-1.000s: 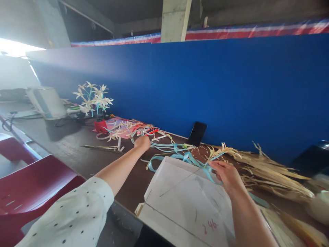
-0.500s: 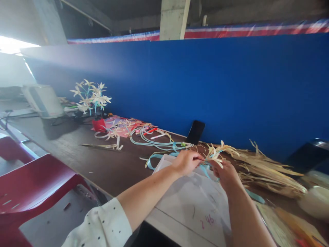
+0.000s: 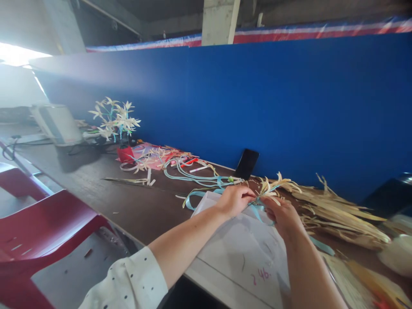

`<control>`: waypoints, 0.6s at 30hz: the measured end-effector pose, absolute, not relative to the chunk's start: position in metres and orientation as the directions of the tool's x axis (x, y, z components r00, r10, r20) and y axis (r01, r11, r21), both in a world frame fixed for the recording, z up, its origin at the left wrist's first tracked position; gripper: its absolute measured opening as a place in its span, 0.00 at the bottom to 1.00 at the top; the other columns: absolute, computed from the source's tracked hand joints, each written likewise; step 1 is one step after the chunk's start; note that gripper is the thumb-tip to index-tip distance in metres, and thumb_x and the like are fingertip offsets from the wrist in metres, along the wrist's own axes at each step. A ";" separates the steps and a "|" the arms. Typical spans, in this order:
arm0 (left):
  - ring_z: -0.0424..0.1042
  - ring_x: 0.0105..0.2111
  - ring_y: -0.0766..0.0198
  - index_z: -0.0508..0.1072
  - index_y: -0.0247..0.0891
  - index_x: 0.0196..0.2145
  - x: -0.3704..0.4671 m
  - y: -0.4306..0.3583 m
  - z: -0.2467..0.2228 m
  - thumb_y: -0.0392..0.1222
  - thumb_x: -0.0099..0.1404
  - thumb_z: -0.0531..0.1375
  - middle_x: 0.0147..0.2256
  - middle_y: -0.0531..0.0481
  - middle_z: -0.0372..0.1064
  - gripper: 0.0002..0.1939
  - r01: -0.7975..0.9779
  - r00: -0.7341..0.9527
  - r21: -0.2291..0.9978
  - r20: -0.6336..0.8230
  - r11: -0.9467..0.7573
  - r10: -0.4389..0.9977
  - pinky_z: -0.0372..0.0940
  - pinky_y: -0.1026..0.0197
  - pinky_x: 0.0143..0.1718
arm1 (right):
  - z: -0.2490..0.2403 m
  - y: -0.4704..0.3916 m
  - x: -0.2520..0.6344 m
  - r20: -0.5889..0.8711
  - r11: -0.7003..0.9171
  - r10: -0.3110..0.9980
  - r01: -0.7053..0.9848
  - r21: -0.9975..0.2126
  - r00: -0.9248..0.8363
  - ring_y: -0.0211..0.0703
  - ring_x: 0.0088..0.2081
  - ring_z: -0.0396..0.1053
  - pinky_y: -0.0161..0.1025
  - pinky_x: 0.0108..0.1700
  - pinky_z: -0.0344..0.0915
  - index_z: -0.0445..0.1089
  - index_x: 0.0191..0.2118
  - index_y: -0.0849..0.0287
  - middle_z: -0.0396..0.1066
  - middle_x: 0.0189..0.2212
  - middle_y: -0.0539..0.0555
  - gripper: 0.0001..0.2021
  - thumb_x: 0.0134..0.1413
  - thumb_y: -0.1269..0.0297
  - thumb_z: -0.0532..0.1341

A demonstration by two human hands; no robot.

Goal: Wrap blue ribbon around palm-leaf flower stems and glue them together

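Note:
Both hands meet over a white paper-covered board (image 3: 234,257) at the table edge. My left hand (image 3: 235,200) is closed, thumb and fingers pinching the light-blue wrapped stem of a handmade flower. My right hand (image 3: 283,214) is closed around the same stem just below the pale petals of the flower (image 3: 269,187). A light-blue ribbon (image 3: 256,213) hangs in a loop beneath the fingers. More blue ribbon (image 3: 193,201) curls on the table left of the board. The fingertips partly hide the stem.
A black phone (image 3: 247,164) leans against the blue partition (image 3: 289,107). Dried husks (image 3: 344,219) lie to the right. Finished flowers stand in a red pot (image 3: 125,154) at left, near blue cords (image 3: 180,174). A red chair (image 3: 48,227) stands at the lower left.
The view has shifted slightly. Both hands stay at the flower stem, with the right fingers drawn a little closer to the left ones.

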State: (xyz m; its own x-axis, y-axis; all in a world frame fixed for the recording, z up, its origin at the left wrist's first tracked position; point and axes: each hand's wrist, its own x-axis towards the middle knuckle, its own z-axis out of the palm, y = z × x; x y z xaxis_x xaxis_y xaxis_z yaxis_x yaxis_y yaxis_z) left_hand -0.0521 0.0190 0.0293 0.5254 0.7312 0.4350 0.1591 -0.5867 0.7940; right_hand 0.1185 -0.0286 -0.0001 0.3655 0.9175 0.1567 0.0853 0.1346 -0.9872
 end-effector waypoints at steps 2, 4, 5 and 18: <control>0.70 0.32 0.68 0.76 0.37 0.33 -0.051 0.017 0.028 0.39 0.58 0.59 0.31 0.52 0.74 0.07 0.132 0.503 0.798 0.457 -0.588 0.734 0.62 0.68 0.36 | 0.000 -0.029 0.119 0.117 0.122 0.928 0.007 -0.992 0.353 0.29 0.17 0.44 0.32 0.18 0.41 0.65 0.21 0.60 0.49 0.14 0.43 0.14 0.38 0.58 0.68; 0.70 0.32 0.68 0.76 0.37 0.33 -0.050 0.016 0.027 0.40 0.58 0.59 0.31 0.52 0.73 0.07 0.124 0.479 0.793 0.478 -0.596 0.736 0.62 0.68 0.36 | 0.000 -0.029 0.118 0.109 0.131 0.931 -0.040 -0.991 0.348 0.29 0.18 0.44 0.32 0.19 0.41 0.62 0.19 0.59 0.48 0.14 0.43 0.15 0.38 0.59 0.69; 0.70 0.32 0.68 0.76 0.37 0.33 -0.049 0.015 0.026 0.40 0.58 0.59 0.31 0.52 0.73 0.07 0.128 0.468 0.788 0.488 -0.602 0.737 0.61 0.68 0.36 | 0.000 -0.029 0.118 0.108 0.136 0.931 -0.056 -0.989 0.349 0.29 0.18 0.43 0.33 0.19 0.40 0.61 0.19 0.59 0.47 0.14 0.43 0.16 0.37 0.59 0.69; 0.70 0.34 0.67 0.76 0.40 0.33 -0.043 0.013 0.017 0.38 0.58 0.59 0.32 0.53 0.73 0.06 0.198 0.418 0.720 0.551 -0.665 0.722 0.61 0.67 0.38 | 0.006 -0.030 0.114 0.069 0.125 0.930 -0.134 -0.983 0.361 0.28 0.18 0.40 0.33 0.20 0.37 0.62 0.19 0.60 0.45 0.14 0.42 0.15 0.34 0.61 0.70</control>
State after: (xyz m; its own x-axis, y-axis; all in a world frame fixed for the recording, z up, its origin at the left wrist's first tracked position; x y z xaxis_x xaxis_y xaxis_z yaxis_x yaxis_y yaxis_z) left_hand -0.0429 0.0133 0.0168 0.4183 0.7218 0.5514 0.1980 -0.6649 0.7202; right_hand 0.1137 -0.0299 0.0062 0.3608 0.9301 0.0686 -0.1341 0.1245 -0.9831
